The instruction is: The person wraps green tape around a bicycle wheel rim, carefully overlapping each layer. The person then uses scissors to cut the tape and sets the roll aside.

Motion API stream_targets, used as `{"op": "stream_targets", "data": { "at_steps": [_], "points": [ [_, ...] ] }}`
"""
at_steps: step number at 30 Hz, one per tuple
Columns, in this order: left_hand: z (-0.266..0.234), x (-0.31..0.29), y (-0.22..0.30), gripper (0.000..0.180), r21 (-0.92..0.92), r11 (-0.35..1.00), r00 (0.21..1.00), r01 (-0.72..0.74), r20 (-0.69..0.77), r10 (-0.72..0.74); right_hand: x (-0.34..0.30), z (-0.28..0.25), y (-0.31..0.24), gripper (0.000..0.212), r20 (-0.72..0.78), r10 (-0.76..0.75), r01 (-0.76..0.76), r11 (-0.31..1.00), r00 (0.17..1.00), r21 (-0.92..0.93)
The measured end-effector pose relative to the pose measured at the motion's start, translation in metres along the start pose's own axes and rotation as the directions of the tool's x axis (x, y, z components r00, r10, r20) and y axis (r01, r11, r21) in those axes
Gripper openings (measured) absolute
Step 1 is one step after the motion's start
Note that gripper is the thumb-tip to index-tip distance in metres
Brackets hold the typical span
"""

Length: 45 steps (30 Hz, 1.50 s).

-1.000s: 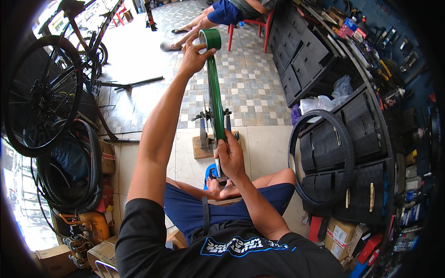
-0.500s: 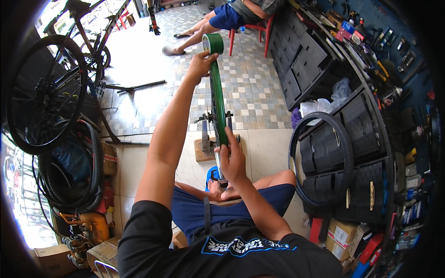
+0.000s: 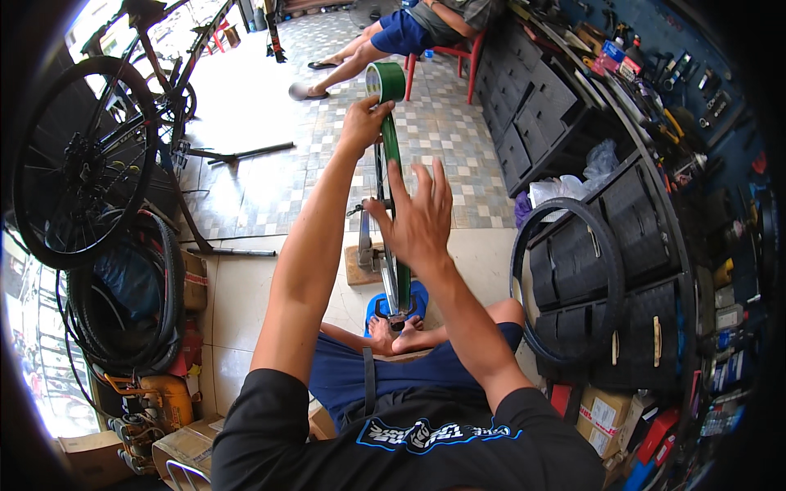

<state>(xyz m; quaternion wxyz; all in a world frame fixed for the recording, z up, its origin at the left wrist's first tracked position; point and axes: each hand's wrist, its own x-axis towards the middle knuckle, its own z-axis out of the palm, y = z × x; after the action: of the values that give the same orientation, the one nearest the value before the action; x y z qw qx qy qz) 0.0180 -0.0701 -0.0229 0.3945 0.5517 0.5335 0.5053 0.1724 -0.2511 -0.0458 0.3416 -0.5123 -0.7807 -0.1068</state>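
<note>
Green tape roll [image 3: 393, 83] sits at the far end of the reach, up above the wheel, its round opening turned toward the left. We find it in the left hand [image 3: 364, 124]: arm stretched out, thumb and fingers closed in on the roll's lower edge, little gap between them. From the roll a green tape strip [image 3: 390, 146] runs down toward us, taut-looking, and passes behind the right hand [image 3: 422, 221]. Green shows again lower down, along the edge of a bike wheel [image 3: 404, 282] that stands upright, seen nearly edge-on.

Right hand: wide open, fingers spread and pointing away from us, slightly blurred, back of the hand uppermost. We see nothing gripped in it. It lies across our view of the wheel and strip; whether the fingers touch either, we cannot tell.

Beneath the wheel, a metal stand on a wooden block [image 3: 359, 272]. Nearer, bare feet [image 3: 381, 329] beside a blue object [image 3: 417, 296] on the floor.

Around: a bicycle [image 3: 86, 168] to the left; to the right a loose black tyre [image 3: 616, 282] leaning on dark drawers [image 3: 647, 237]. Beyond, a person in blue shorts [image 3: 403, 33] sits on a red chair [image 3: 476, 65].
</note>
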Motion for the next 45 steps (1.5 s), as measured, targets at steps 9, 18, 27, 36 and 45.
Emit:
{"op": "stream_targets", "data": {
  "at_steps": [9,18,27,36,45],
  "points": [
    [0.01,0.01,-0.011,0.024,0.245,0.945,0.97,-0.217,-0.054,0.237,0.081,0.019,0.019,0.083,0.108,0.089,-0.091,0.996,0.99,0.01],
    [0.001,0.029,-0.006,0.037,-0.002,0.996,0.995,0.085,-0.053,-0.085,-0.157,-0.024,-0.008,0.09,0.255,-0.021,0.006,0.998,0.967,0.059],
    [0.006,0.009,-0.001,0.029,0.066,0.998,0.999,0.004,-0.037,-0.001,-0.202,-0.04,0.017,0.058,0.433,0.022,-0.167,0.939,0.901,0.302],
    [0.025,-0.086,-0.013,0.027,0.149,0.956,0.951,-0.253,-0.141,0.274,-0.04,-0.014,0.028,0.054,0.121,0.281,-0.283,0.655,0.952,0.7],
    [0.032,-0.155,-0.005,0.015,0.114,0.92,0.909,-0.375,-0.149,0.389,-0.021,0.031,0.022,0.044,0.326,0.232,-0.386,0.303,0.916,0.871]
  ]
}}
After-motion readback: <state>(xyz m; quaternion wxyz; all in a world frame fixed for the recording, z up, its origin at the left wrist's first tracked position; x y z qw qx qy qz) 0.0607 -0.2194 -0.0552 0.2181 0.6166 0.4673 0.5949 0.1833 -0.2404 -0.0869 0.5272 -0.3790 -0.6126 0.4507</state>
